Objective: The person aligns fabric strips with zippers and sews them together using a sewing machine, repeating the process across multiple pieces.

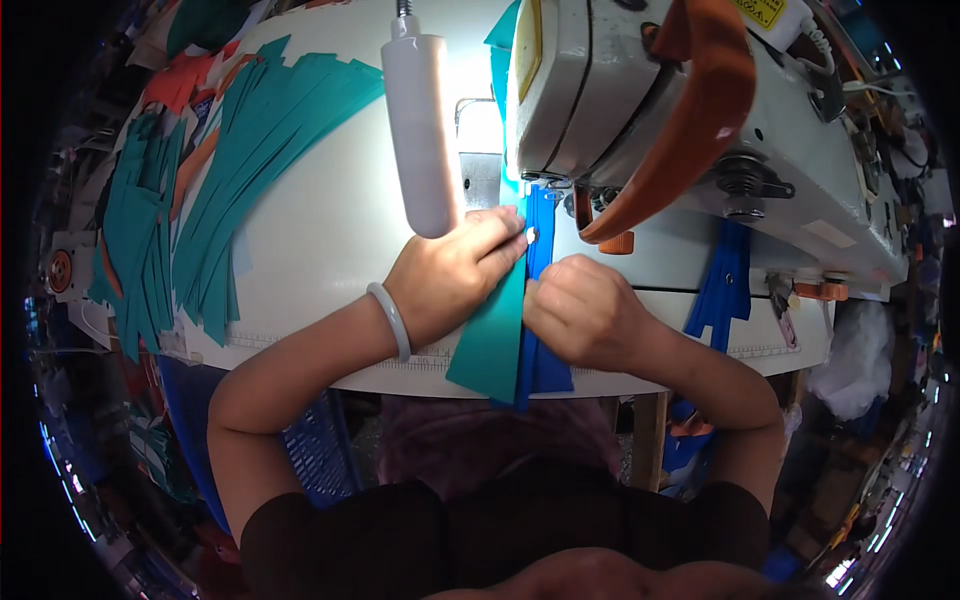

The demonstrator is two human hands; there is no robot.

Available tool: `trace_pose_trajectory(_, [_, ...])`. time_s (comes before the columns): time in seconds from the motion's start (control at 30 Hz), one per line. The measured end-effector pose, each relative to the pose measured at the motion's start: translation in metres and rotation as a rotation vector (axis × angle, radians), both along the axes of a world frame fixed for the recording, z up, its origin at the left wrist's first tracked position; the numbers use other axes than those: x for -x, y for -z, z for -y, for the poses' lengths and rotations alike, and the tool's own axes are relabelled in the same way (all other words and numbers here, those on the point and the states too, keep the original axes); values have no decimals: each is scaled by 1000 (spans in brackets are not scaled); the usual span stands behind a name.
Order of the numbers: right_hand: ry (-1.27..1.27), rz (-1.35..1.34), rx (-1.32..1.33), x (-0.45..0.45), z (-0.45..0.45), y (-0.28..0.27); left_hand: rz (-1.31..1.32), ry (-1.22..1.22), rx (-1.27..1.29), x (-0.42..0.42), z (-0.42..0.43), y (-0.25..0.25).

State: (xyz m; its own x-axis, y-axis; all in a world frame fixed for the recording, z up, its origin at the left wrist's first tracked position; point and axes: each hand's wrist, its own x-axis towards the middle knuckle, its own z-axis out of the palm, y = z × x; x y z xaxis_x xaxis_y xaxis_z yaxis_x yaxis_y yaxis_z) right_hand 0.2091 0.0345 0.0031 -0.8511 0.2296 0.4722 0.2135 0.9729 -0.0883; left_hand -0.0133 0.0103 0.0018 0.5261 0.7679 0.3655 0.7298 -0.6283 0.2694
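A teal fabric strip (490, 345) runs lengthwise under the head of the sewing machine (590, 90), beside a blue strip (541, 360) with raised lines along it like a zipper. My left hand (450, 275) lies over the teal strip just in front of the presser foot, its fingers stretched out and pressing down near the seam. Closer to the table's front edge, my right hand (580, 310) is closed, with curled fingers pinching the right side of the blue strip. Its fingertips are partly hidden.
Many loose teal strips (270, 140) lie at the left. A white lamp (420, 135) hangs above my left hand. An orange curved guard (710, 120) juts from the machine. More blue strips (725, 280) lie right, near small snips (783, 312). A blue basket (320, 450) stands below.
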Motion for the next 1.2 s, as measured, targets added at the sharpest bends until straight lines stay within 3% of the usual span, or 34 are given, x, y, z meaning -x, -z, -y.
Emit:
trace_pose_trajectory(0.23, [81, 7, -18, 0, -10, 5, -94, -37, -64, 5, -13, 3])
trace_pose_trajectory(0.37, [129, -79, -4, -3, -3, 7, 250, 116, 439, 32, -19, -7])
trace_pose_trajectory(0.4, [130, -82, -4, -3, -3, 7, 247, 117, 439, 30, -22, -6])
trace_pose_trajectory(0.53, [114, -86, -19, -1, -3, 6, -33, -215, 47, 0, -35, 3])
trace_pose_trajectory(0.73, [108, -89, -36, 0, -3, 6, 61, -289, 98, -15, -53, 11])
trace_pose_trajectory(0.9, [106, -84, -56, -1, 1, 5, 169, -292, -288, -27, -68, 19])
trace_pose_trajectory(1.03, [108, 52, -155, -8, 17, -11, -4, -368, 543, -23, -51, -14])
trace_pose_trajectory(1.1, [135, 20, -41, -15, 23, -12, 45, -283, 15, -17, -13, -3])
trace_pose_trajectory(1.13, [150, -5, 67, -20, 26, -13, 42, -275, 17, -13, -2, -4])
trace_pose_trajectory(1.2, [177, -54, 282, -26, 32, -17, 271, 128, 189, -7, 11, -6])
